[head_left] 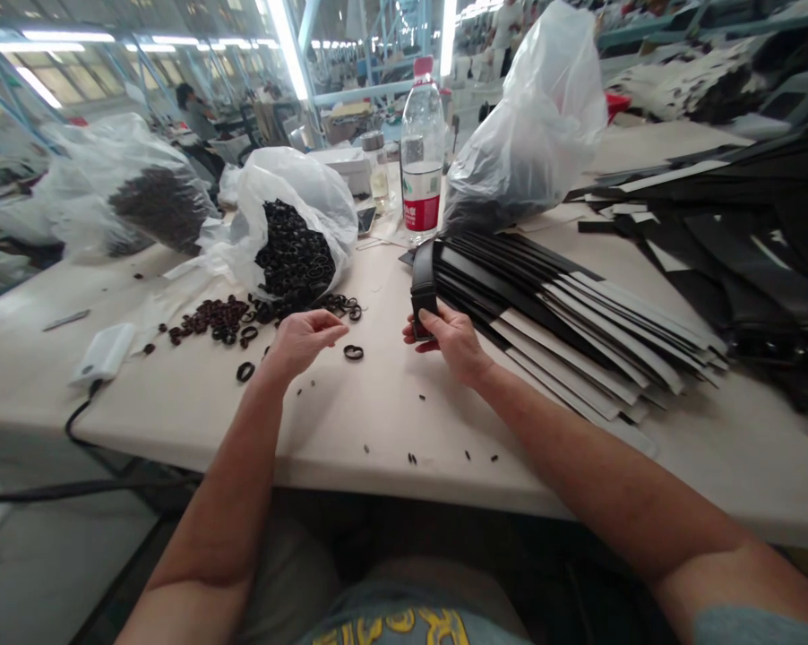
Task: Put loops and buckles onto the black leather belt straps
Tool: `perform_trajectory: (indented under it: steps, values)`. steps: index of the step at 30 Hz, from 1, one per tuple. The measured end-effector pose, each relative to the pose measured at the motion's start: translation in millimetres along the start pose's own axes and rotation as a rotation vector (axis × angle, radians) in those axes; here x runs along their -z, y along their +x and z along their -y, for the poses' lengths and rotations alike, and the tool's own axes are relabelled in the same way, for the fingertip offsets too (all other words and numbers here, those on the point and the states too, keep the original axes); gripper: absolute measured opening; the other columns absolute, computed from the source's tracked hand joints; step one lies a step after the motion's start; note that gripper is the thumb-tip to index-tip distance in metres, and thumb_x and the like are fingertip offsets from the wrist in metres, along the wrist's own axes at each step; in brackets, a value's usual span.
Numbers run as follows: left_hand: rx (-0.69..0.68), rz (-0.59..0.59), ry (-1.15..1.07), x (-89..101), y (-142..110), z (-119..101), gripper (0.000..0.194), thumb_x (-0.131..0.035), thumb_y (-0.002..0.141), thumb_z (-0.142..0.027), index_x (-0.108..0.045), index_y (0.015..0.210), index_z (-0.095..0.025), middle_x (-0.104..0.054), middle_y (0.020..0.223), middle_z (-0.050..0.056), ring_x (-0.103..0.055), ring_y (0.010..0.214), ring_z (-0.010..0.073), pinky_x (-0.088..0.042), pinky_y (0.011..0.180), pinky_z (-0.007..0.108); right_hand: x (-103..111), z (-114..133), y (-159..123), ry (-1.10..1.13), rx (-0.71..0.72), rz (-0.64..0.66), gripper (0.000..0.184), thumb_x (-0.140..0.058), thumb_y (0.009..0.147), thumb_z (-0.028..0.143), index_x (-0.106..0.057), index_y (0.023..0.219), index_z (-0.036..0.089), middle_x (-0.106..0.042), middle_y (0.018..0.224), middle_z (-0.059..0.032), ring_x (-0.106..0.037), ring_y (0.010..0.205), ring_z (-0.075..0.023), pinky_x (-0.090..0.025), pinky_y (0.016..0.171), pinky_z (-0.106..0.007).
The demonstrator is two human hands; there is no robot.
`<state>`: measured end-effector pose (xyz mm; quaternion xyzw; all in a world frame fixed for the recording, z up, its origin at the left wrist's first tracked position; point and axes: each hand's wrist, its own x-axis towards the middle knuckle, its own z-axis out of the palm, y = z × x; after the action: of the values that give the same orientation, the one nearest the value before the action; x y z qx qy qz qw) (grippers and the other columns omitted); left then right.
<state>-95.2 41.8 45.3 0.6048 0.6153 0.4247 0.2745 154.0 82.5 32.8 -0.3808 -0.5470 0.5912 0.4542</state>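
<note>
My right hand grips the end of a black leather belt, thumb on its front, held upright above the table. The belt curves over toward a fanned stack of black belt straps with pale undersides on the right. My left hand is closed, thumb and fingers pressed together; whether something small is between them I cannot make out. Near its fingertips a black belt loop lies on the table, and another black loop sits to its left. Behind that hand, black loops spill from a plastic bag.
Small dark pieces lie near the table's front edge. A plastic bottle stands at the back between bags. Small brown pieces, a white power bank with a cable and more black straps are on the table.
</note>
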Motion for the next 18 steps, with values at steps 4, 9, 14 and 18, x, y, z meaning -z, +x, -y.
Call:
perform_trajectory:
  steps: [4, 9, 14, 18]
  values:
    - [-0.144, 0.091, 0.292, -9.6, -10, 16, 0.016, -0.072, 0.069, -0.037, -0.077, 0.071, -0.022, -0.065, 0.073, 0.003, -0.054, 0.059, 0.014, -0.039, 0.059, 0.027, -1, -1, -1, -0.055, 0.006, 0.045, 0.04, -0.066, 0.079, 0.053, -0.061, 0.09, 0.015, -0.071, 0.079, -0.0057, -0.068, 0.066, -0.0138, -0.047, 0.05, -0.019]
    - [-0.154, -0.055, 0.203, -24.6, -6, 21, 0.006, -0.076, 0.062, -0.029, -0.074, 0.06, -0.024, -0.064, 0.072, 0.003, -0.054, 0.064, 0.017, -0.041, 0.065, 0.029, -4, -4, -4, -0.147, 0.01, 0.111, 0.038, -0.064, 0.082, 0.052, -0.061, 0.087, 0.014, -0.072, 0.078, -0.0069, -0.067, 0.062, -0.013, -0.046, 0.046, -0.018]
    - [0.07, -0.083, -0.466, -45.7, 1, 2, 0.035, -0.084, 0.058, -0.049, -0.073, 0.071, -0.018, -0.068, 0.075, 0.004, -0.058, 0.068, 0.0145, -0.044, 0.063, 0.026, -6, -5, -7, -0.288, 0.02, 0.154, 0.03, -0.062, 0.087, 0.043, -0.062, 0.083, 0.013, -0.071, 0.071, -0.0062, -0.066, 0.056, -0.0124, -0.045, 0.043, -0.017]
    - [0.184, -0.041, -0.782, -67.8, -2, -14, 0.04, -0.089, 0.052, -0.046, -0.069, 0.071, -0.017, -0.067, 0.072, 0.001, -0.06, 0.066, 0.01, -0.046, 0.061, 0.02, -7, -7, -8, -0.35, 0.053, 0.157, 0.027, -0.059, 0.091, 0.039, -0.062, 0.083, 0.014, -0.071, 0.07, -0.0058, -0.066, 0.054, -0.0122, -0.045, 0.043, -0.018]
